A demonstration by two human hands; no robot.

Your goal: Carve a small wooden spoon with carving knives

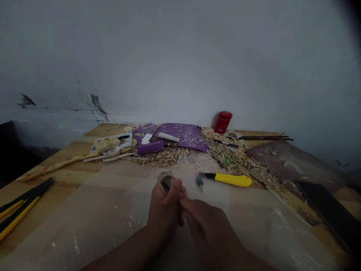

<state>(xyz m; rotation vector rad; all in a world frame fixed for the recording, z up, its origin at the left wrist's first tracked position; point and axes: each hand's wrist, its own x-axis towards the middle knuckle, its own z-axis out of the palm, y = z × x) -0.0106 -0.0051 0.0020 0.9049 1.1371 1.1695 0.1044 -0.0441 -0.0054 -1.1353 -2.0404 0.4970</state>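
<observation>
My left hand (pixel 163 210) is wrapped round a small hollowed wooden piece (pixel 164 176) at the lower middle of the head view. The piece's top end shows a dark rounded hollow, with the thumb along its rim. Pressed up against it from the right is my right hand (pixel 207 220), its fingers closed together. Whatever those fingers hold, if anything, is hidden. A small hammer with a yellow handle (pixel 233 180) lies just beyond the right hand. Both hands are above a clear plastic sheet (pixel 113 214) spread over the wooden table.
Wood shavings (pixel 166 156) and purple sandpaper sheets (pixel 184 135) lie behind the hands. A white tray (pixel 129 140) and a long stick (pixel 64 162) are at left, yellow-black handles (pixel 26 207) nearer. A red can (pixel 223 122) stands by the wall; a dark flat object (pixel 329 210) lies right.
</observation>
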